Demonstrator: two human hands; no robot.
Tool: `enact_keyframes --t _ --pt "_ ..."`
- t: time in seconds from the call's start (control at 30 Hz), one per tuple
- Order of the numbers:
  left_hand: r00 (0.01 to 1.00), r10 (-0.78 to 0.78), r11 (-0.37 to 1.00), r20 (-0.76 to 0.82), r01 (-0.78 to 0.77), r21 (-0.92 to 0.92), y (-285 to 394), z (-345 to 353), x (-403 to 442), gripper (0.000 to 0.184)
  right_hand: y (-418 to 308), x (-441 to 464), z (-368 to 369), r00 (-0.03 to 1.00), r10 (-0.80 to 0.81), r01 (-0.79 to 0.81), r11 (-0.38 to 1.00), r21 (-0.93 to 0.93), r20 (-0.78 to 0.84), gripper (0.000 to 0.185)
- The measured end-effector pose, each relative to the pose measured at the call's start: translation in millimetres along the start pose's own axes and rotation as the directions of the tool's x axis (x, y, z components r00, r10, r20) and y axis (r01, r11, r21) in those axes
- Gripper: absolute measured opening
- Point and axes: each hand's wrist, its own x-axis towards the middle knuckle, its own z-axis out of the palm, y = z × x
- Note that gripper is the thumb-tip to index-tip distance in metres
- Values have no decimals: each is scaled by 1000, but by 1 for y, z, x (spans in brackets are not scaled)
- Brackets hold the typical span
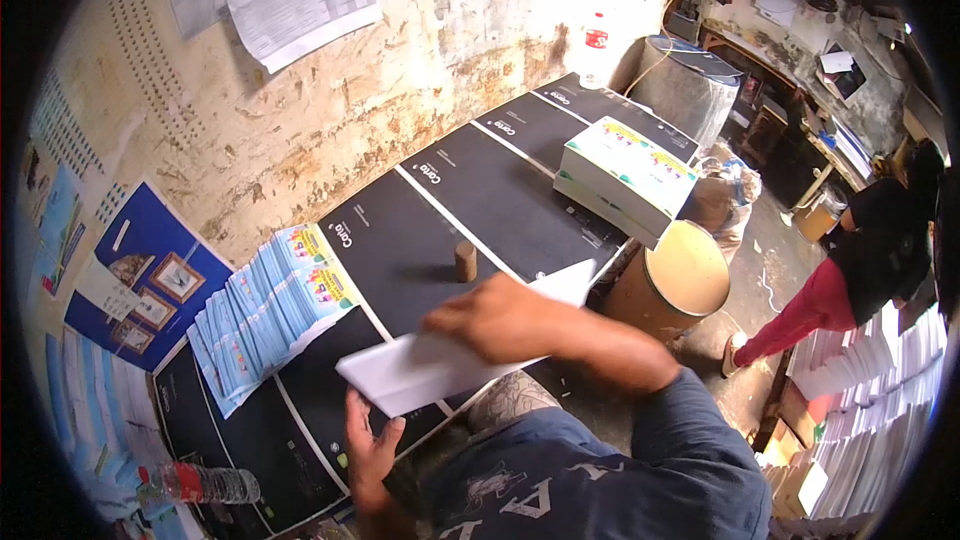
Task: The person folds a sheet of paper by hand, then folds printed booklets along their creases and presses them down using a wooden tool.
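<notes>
A white folded paper sheet (410, 380) lies slanted over the front edge of the black table, its pointed far end reaching to the right. My right hand (505, 320) is across the sheet with its fingers curled down on it; what is under the fingers is hidden. Just below the sheet's near left corner, my left hand (372, 445) has its thumb and fingers apart, close to the paper's edge. Behind the right hand, a short brown cylinder (465, 262) stands upright on the table. To the left, a fanned stack of blue and yellow printed booklets (275, 315) lies on the table.
A block of printed booklets (627, 180) sits at the table's far right, beside a round drum (680, 275). A plastic bottle (594, 50) stands at the back; another bottle (210, 483) lies front left. Another person (870, 260) is at right, near paper stacks (870, 430).
</notes>
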Motion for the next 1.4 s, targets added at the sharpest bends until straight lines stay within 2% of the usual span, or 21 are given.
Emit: enact_keyframes --t 0.03,0.1,0.13,0.3,0.37,0.5,0.57,0.63,0.7,0.77,0.83,0.87,0.9,0.97,1.03,1.07,1.17,1.27,1.3,1.37,1.4 --pt "1000 -4 996 -8 4 87 -5 -13 -9 67 -19 16 11 994 -100 101 995 -21 47 40" --pt "969 -184 981 -164 171 -92 -32 -48 -25 50 -43 42 35 973 -217 219 976 -9 80 40" --pt "975 -107 994 -194 112 15 -30 -59 -31 36 -52 52 46 968 -238 240 971 -6 75 38" --pt "959 -122 970 -255 170 175 -74 -102 -49 36 -66 82 114 924 -357 358 933 14 140 35" --pt "957 -148 976 -251 182 119 -90 -111 -53 38 -58 81 129 960 -273 270 961 61 56 36" --pt "944 -130 969 -304 186 164 -87 -107 -51 36 -24 49 68 946 76 -108 991 84 314 53" --pt "940 -123 958 -319 196 208 -85 -104 -48 35 26 7 66 988 149 -133 952 276 -37 70" --pt "933 -114 974 -342 173 149 -81 -97 -49 34 61 -30 90 946 323 -239 726 645 -13 91" --pt "916 -187 976 -356 215 40 -83 -87 -47 38 59 -46 144 918 397 -301 735 608 -24 91" --pt "922 -4 1000 -387 0 -10 -86 -68 -42 49 43 -48 181 921 389 -272 681 680 -21 77" --pt "935 -17 999 -354 30 32 -96 -80 -41 54 44 -42 198 782 602 -494 439 750 163 62" --pt "931 -25 996 -363 55 71 -97 -82 -39 49 51 -43 211 818 571 -346 395 851 67 48" --pt "925 -36 990 -379 84 109 -98 -83 -39 44 47 -39 193 831 556 -373 528 763 22 41" --pt "915 -16 1000 -402 23 14 -106 -79 -36 35 47 -39 200 806 589 -282 472 835 -61 36" --pt "896 -11 999 -444 27 31 -114 -73 -39 27 56 -49 207 823 538 -292 679 674 -184 29" --pt "895 -10 994 -446 56 90 -118 -73 -42 24 37 -44 181 768 631 -358 568 741 -112 22" --pt "893 74 956 -444 64 287 -158 -77 -53 28 68 -64 221 790 611 -273 288 918 44 38" --pt "902 -170 946 -396 262 191 -118 -82 -51 43 75 -46 221 881 474 -186 348 919 -1 38" --pt "917 -6 959 -400 118 256 -111 -82 -53 43 53 -43 204 882 471 -185 399 898 -27 31" --pt "911 -76 979 -406 145 144 -106 -79 -54 43 58 -42 207 916 394 -167 553 817 -80 26" --pt "928 -158 949 -339 237 208 -105 -83 -58 44 75 -49 228 862 506 -249 394 885 17 35"
